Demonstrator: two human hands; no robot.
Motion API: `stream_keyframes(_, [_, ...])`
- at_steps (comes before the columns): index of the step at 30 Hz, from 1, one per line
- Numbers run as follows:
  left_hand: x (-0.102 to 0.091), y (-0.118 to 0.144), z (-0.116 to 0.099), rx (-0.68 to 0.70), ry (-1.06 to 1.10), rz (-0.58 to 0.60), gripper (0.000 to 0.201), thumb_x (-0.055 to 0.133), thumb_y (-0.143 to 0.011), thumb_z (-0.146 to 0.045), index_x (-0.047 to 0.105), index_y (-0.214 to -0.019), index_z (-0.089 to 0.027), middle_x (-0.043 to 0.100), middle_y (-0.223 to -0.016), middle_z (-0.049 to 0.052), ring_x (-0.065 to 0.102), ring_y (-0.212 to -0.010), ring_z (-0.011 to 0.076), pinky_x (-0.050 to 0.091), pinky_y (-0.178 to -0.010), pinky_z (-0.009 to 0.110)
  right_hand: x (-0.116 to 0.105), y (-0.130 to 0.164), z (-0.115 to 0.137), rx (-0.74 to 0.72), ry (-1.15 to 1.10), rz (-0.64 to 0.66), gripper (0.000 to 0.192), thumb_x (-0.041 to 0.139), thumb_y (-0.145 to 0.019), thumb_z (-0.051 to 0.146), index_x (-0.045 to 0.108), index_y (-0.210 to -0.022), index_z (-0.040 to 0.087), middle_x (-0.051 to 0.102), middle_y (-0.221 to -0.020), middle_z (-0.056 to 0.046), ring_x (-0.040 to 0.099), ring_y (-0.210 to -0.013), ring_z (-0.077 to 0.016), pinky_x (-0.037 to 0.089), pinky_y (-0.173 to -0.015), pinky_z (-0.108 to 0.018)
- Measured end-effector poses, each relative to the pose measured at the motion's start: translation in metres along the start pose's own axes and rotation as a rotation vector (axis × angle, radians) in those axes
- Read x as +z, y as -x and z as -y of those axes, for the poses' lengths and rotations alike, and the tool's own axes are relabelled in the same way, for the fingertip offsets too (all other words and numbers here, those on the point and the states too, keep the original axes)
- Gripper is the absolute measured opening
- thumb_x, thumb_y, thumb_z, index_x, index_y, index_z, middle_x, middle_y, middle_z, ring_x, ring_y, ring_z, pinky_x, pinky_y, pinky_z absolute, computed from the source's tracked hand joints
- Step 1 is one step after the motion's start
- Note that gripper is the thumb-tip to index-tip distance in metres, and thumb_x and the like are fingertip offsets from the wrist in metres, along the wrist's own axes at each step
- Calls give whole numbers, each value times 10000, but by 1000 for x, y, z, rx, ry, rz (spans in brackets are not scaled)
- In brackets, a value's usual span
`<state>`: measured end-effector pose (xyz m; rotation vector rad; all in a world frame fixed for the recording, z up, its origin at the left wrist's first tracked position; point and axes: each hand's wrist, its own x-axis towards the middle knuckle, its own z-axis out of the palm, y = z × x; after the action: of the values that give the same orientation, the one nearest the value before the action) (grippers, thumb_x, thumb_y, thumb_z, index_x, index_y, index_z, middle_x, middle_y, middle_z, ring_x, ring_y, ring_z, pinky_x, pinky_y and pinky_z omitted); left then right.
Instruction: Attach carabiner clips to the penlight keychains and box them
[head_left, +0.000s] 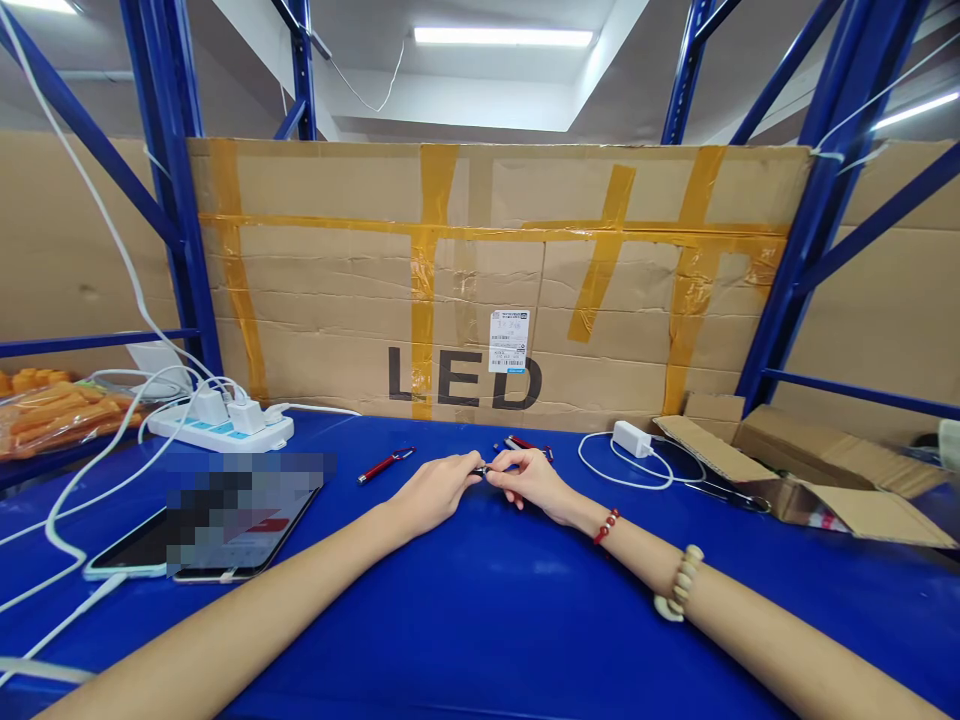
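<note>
Over the middle of the blue tabletop (495, 620), my two hands meet at their fingertips. Between them is a small dark piece with a metallic glint (481, 470), too small to name. My left hand (431, 495) pinches it from the left, fingers closed. From the right, my right hand (536, 482) pinches it with thumb and forefinger, its other fingers curled. A slim red pen-like stick with a metal clip (385, 466) lies left of my left hand. Behind my right hand lies another red stick (529, 444), partly hidden by the fingers.
Two phones or tablets, including a dark-screened one (255, 545), lie at left near a white power strip (221, 430) with loose cables. A white charger (632, 438) with its cord and an open cardboard box (810, 490) are at right. A tall cardboard sheet (337, 300) closes the back.
</note>
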<state>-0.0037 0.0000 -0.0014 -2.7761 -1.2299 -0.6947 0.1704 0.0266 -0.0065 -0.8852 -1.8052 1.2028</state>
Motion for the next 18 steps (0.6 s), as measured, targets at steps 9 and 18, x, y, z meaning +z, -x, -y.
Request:
stream_keyframes(9, [1, 0, -1, 13, -72, -26, 110, 288, -885, -226, 391, -884, -187, 570, -966, 40, 543, -869, 167, 407, -701, 248, 1, 0, 0, 16, 18, -6, 319, 664, -564, 419, 543, -589, 125, 449, -401, 55, 388, -342, -37, 309, -316, -155])
stream_keyframes(18, [0, 0, -2, 33, -96, -60, 96, 300, -881, -214, 392, -890, -190, 577, -968, 30, 549, -864, 167, 408, -697, 243, -1, -1, -3, 20, 30, 17, 347, 631, -593, 456, 516, -595, 128, 461, -403, 51, 378, -339, -35, 309, -326, -155])
